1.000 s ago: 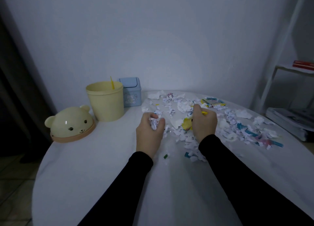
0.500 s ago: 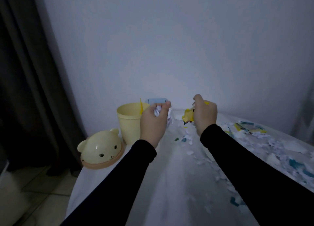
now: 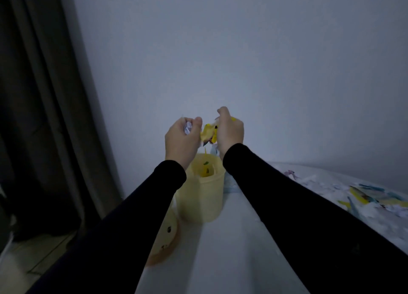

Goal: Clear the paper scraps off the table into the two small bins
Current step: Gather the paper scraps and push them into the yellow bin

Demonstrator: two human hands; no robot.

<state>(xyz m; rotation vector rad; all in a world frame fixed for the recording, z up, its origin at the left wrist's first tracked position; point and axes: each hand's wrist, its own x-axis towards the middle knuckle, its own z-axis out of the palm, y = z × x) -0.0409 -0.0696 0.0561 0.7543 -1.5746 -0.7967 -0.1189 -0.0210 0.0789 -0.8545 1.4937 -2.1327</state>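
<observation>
Both hands hover side by side above the open yellow bin at the table's left edge. My left hand grips a wad of white paper scraps. My right hand grips yellow and white scraps that stick out toward the left hand. A few small scraps lie inside the bin. A sliver of the blue bin shows behind the yellow one, mostly hidden by my right forearm. Many loose scraps cover the white table at the right.
The yellow bear-shaped lid lies on the table left of the yellow bin, partly under my left forearm. A dark curtain hangs at the left, with the floor below. A plain wall stands right behind the table.
Both hands rose from the scrap pile and carried their handfuls left, over the yellow bin. The view swung left and closer to the bin.
</observation>
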